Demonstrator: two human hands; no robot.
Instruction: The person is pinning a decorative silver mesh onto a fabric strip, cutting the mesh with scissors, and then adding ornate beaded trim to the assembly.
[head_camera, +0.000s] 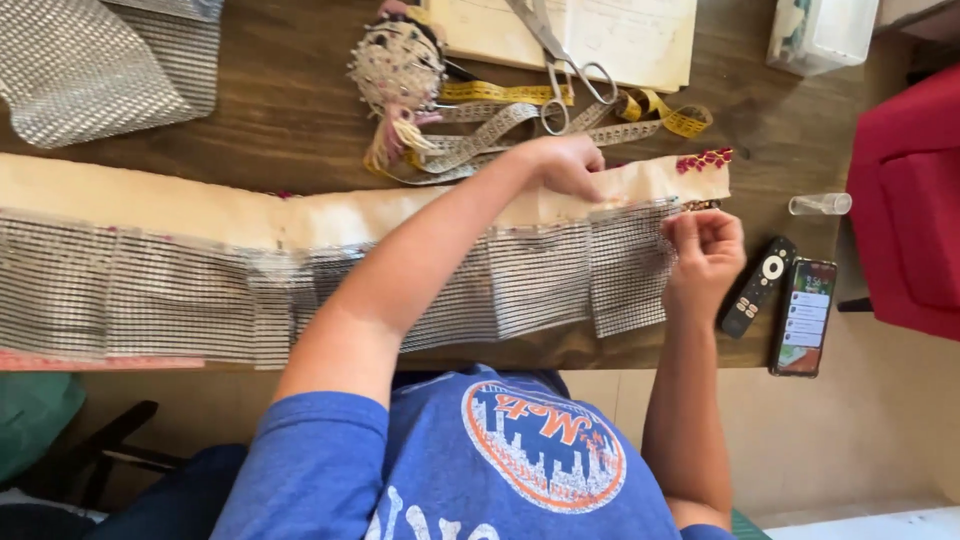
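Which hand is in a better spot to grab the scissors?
Probably the left hand. It rests on the cream fabric strip, right below the scissors. The right hand sits lower, fingers pinched at the edge of the silver mesh fabric, farther from them.

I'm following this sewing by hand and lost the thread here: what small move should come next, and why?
Probably draw the right hand away from the mesh to finish the stitch. Its fingers pinch at the mesh's upper right corner, while the left hand presses the cream band flat beside it.
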